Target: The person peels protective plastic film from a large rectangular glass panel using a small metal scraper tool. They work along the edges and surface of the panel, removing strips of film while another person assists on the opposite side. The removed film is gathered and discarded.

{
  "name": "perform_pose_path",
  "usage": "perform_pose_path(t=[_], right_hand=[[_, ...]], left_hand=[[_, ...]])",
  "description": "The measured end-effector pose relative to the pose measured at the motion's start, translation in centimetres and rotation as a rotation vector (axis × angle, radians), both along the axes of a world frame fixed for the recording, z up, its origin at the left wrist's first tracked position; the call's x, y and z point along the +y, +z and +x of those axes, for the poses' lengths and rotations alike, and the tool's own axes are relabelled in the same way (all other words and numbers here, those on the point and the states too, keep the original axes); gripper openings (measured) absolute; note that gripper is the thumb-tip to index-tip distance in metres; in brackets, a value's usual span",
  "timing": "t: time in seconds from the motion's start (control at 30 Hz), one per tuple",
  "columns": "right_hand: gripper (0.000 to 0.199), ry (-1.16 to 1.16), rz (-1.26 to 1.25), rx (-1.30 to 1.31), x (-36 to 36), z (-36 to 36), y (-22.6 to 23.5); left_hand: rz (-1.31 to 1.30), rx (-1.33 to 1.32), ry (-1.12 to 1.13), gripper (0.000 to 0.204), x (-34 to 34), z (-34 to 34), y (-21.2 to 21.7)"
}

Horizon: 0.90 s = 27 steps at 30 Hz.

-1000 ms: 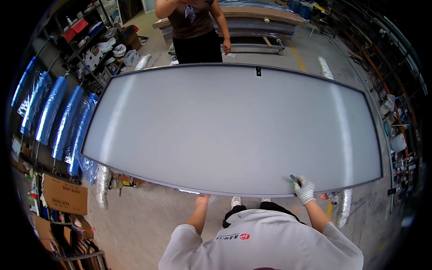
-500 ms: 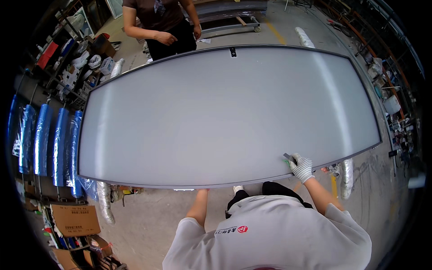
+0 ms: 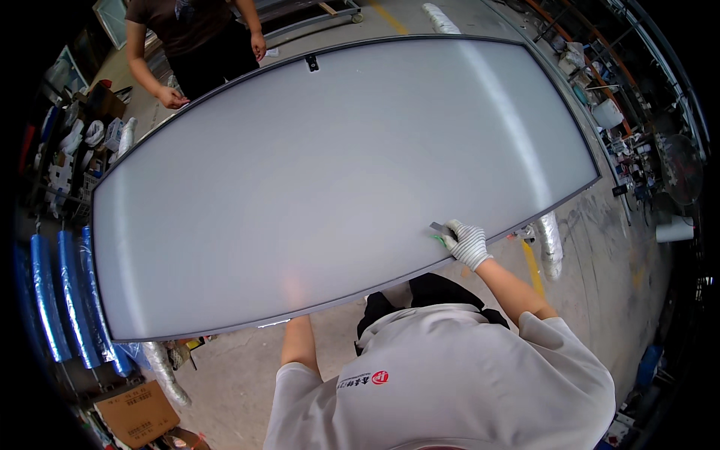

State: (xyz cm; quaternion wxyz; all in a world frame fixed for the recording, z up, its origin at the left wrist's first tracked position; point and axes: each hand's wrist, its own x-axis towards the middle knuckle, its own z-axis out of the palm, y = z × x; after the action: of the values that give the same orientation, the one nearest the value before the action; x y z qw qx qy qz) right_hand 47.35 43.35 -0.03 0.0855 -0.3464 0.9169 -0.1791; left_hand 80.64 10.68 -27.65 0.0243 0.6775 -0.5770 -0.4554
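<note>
A long, pale frosted glass panel (image 3: 330, 180) with a dark frame lies flat in front of me. My right hand (image 3: 466, 244), in a white and grey striped glove, is at its near edge, right of middle. Its fingers are closed on a flat grey scraper-like blade (image 3: 441, 229), with a bit of green (image 3: 439, 238) beside it. My left forearm (image 3: 298, 345) reaches to the near edge left of middle; the hand is hidden by the panel. A small black fitting (image 3: 312, 63) sits at the far edge.
Across the panel a person (image 3: 199, 37) stands with one hand near its far edge. Wrapped supports (image 3: 551, 247) stick out beneath the panel. Blue film rolls (image 3: 49, 296) and a cardboard box (image 3: 139, 412) are at the left. Cluttered shelving (image 3: 600, 97) lines the right.
My view has turned, so the panel appears tilted and shifted left. The other person's hand has come down to the panel's far edge. My right hand still holds the blade near the edge.
</note>
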Motion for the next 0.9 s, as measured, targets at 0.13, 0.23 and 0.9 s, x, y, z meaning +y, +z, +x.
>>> perform_pose_path(t=[0.13, 0.23, 0.9], right_hand=[[0.024, -0.005, 0.053, -0.029, 0.1, -0.3, 0.2], [0.029, -0.032, 0.085, -0.071, 0.5, 0.0, 0.8], [0.031, -0.143, -0.650, -0.700, 9.5, -5.0, 2.0]], left_hand=[[0.002, -0.007, -0.181, 0.034, 1.6, -0.9, 0.1], [0.035, 0.003, -0.460, 0.032, 5.5, -0.8, 1.1], [-0.157, 0.688, -0.637, 0.015, 25.3, -20.4, 31.9]])
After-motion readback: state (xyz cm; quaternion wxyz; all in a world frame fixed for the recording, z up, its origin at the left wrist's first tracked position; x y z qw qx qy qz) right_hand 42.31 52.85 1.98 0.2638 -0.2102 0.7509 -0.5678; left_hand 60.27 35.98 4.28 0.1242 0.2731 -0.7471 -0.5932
